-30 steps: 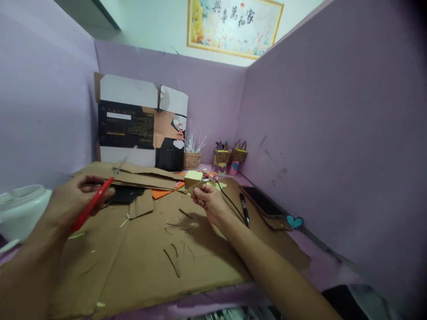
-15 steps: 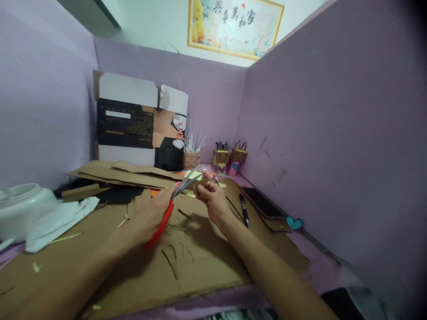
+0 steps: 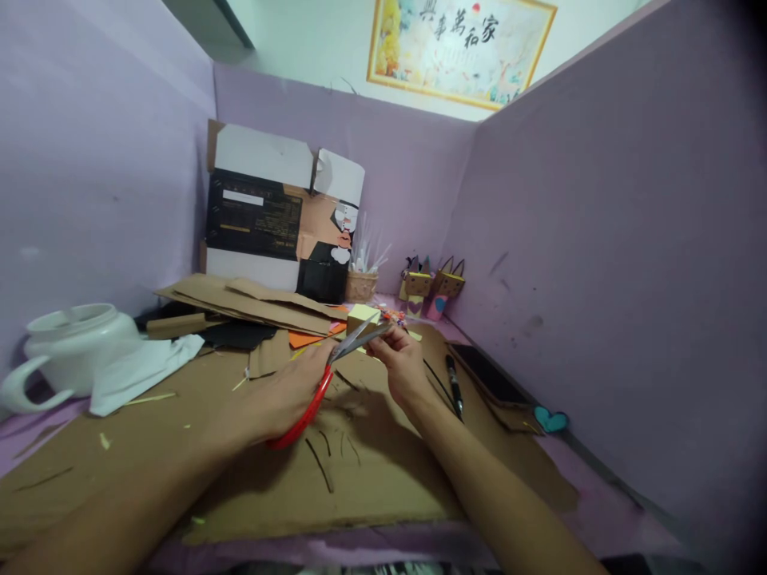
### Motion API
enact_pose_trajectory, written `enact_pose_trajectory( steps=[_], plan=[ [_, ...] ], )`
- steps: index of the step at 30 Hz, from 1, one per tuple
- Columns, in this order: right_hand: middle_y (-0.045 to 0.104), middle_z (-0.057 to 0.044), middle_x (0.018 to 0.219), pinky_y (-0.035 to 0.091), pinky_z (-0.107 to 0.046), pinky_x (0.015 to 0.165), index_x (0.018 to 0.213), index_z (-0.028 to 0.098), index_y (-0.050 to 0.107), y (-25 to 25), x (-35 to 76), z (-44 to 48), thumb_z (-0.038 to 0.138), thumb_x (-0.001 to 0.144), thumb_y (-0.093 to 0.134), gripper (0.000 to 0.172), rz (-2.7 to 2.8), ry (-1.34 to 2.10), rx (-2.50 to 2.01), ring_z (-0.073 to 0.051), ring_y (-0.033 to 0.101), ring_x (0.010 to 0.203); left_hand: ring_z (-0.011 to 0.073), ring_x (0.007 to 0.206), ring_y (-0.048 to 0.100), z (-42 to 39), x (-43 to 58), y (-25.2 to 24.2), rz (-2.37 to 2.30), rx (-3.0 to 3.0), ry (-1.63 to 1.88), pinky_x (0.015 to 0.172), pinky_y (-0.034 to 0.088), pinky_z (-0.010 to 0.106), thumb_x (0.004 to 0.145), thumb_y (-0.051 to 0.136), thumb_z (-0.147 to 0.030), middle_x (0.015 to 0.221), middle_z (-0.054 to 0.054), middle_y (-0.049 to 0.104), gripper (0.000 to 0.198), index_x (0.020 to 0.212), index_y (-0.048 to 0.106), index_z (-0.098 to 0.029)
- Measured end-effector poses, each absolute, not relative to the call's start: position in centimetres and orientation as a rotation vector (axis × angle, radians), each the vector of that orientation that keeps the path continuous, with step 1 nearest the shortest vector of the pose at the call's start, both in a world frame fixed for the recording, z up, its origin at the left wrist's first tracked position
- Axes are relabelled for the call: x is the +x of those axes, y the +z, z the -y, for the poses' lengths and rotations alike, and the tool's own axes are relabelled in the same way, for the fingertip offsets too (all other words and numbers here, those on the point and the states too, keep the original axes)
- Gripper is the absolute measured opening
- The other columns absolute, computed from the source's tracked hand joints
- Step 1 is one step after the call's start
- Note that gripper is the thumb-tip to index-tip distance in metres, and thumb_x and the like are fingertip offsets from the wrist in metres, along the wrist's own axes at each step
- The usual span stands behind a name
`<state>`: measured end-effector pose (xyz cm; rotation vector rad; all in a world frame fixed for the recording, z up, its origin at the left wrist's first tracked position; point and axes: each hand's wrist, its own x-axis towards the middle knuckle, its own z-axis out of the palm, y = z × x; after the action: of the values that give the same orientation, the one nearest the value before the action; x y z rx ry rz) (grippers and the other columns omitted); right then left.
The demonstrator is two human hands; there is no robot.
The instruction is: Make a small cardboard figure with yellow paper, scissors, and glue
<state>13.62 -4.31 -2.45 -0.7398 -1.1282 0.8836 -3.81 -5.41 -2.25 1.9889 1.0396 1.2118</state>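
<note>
My left hand (image 3: 296, 391) is closed round the red handles of a pair of scissors (image 3: 307, 422). The blades are parted and point up and right, their tips close to the fingers of my right hand (image 3: 403, 363). Those fingers pinch a small piece of brown cardboard, mostly hidden now by the blades and fingertips. Below the hands, several thin dark offcuts (image 3: 319, 465) lie on a large cardboard sheet (image 3: 383, 499). Just behind the blades is a small block with a pale yellow top (image 3: 363, 313).
Left stands a white ceramic pot (image 3: 81, 343) beside a white cloth (image 3: 147, 369). Stacked cardboard pieces (image 3: 252, 307) lie behind my left hand, before an unfolded box (image 3: 257, 212). To the right are a pen (image 3: 454, 385), a phone (image 3: 488, 374) and a blue heart (image 3: 550, 419).
The view has turned left, so everything sits farther right. The scissors have come closer to my right hand, their blades now overlapping its fingertips and covering most of the cardboard piece.
</note>
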Motion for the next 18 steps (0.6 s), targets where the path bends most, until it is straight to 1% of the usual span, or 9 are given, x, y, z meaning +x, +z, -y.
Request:
enact_pose_trajectory(
  steps=[5, 10, 12, 16, 18],
  plan=[
    [0.057, 0.002, 0.057, 0.037, -0.026, 0.057, 0.064, 0.019, 0.062, -2.6, 13.6, 4.4, 0.023, 0.062, 0.068, 0.007, 1.152, 0.859, -0.74, -0.011, 0.047, 0.055, 0.0222, 0.069, 0.057, 4.7, -3.9, -3.1, -1.061, 2.001, 1.212, 0.065, 0.043, 0.03, 0.066, 0.053, -0.022, 0.069, 0.003, 0.063, 0.011, 0.073, 0.061, -0.024],
    [0.058, 0.003, 0.058, 0.037, -0.025, 0.058, 0.065, 0.019, 0.063, -2.5, 13.6, 4.5, 0.021, 0.063, 0.067, 0.005, 1.167, 0.833, -0.724, -0.011, 0.047, 0.055, 0.023, 0.07, 0.058, 4.3, -3.7, -3.5, -1.074, 2.025, 1.223, 0.064, 0.042, 0.029, 0.066, 0.053, -0.022, 0.066, 0.003, 0.061, 0.009, 0.072, 0.06, -0.023],
    [0.057, 0.003, 0.058, 0.037, -0.025, 0.057, 0.065, 0.018, 0.063, -2.5, 13.6, 4.5, 0.021, 0.063, 0.067, 0.006, 1.158, 0.838, -0.724, -0.01, 0.047, 0.055, 0.0234, 0.074, 0.057, 4.3, -3.7, -3.4, -1.089, 2.068, 1.178, 0.067, 0.043, 0.03, 0.069, 0.05, -0.024, 0.069, 0.004, 0.062, 0.011, 0.075, 0.059, -0.022],
    [0.058, 0.003, 0.058, 0.037, -0.024, 0.056, 0.064, 0.018, 0.063, -2.5, 13.6, 4.5, 0.021, 0.06, 0.069, 0.008, 1.147, 0.853, -0.713, -0.01, 0.047, 0.055, 0.0227, 0.085, 0.055, 4.6, -4.0, -2.9, -1.133, 2.256, 0.948, 0.078, 0.043, 0.034, 0.078, 0.039, -0.023, 0.084, 0.006, 0.063, 0.023, 0.093, 0.056, -0.017],
    [0.059, 0.003, 0.059, 0.037, -0.024, 0.057, 0.065, 0.018, 0.064, -2.5, 13.5, 4.5, 0.022, 0.06, 0.07, 0.009, 1.154, 0.859, -0.705, -0.01, 0.047, 0.055, 0.0228, 0.088, 0.055, 4.6, -4.1, -2.8, -1.164, 2.332, 0.878, 0.08, 0.043, 0.035, 0.08, 0.036, -0.023, 0.089, 0.006, 0.062, 0.026, 0.097, 0.054, -0.016]
  ],
)
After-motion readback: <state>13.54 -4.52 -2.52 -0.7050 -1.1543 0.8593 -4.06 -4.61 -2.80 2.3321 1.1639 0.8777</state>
